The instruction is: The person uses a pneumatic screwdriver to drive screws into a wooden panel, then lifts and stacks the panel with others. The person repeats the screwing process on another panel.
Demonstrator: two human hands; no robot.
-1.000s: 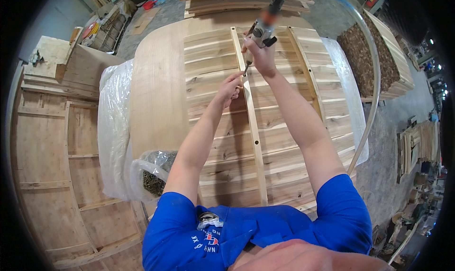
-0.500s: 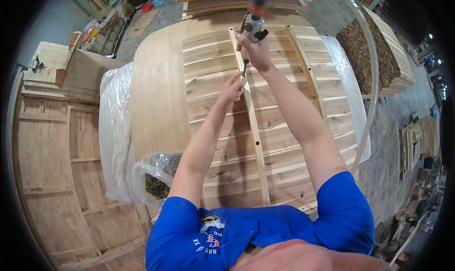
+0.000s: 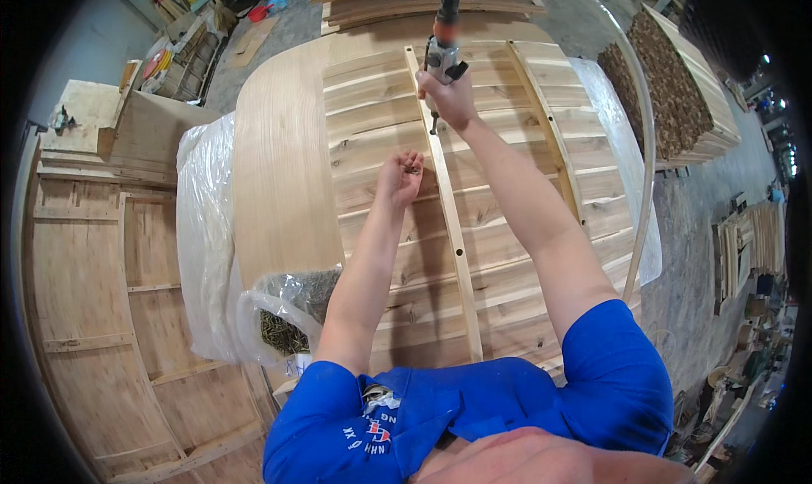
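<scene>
My right hand (image 3: 450,101) is wrapped around an air screwdriver (image 3: 443,54), silver with an orange and black rear end. Its bit points down at a narrow wooden batten (image 3: 448,198), near a dark hole. Left of that batten, my left hand (image 3: 403,179) is turned palm up with curled fingers. Several small screws (image 3: 412,170) rest in it. Beneath both hands lies a slatted wooden panel (image 3: 381,255). A second batten (image 3: 548,116) with dark holes crosses the panel farther right.
An open plastic bag of screws (image 3: 282,332) sits at the near left, beside a smooth rounded board (image 3: 283,154). A clear hose (image 3: 647,137) arcs down the right side. Stacked wood (image 3: 664,103) stands at the far right, with wooden frames (image 3: 85,298) at left.
My left hand has left the screwdriver's tip, drawn back toward me and turned up, showing screws. My right hand and the screwdriver have shifted slightly left.
</scene>
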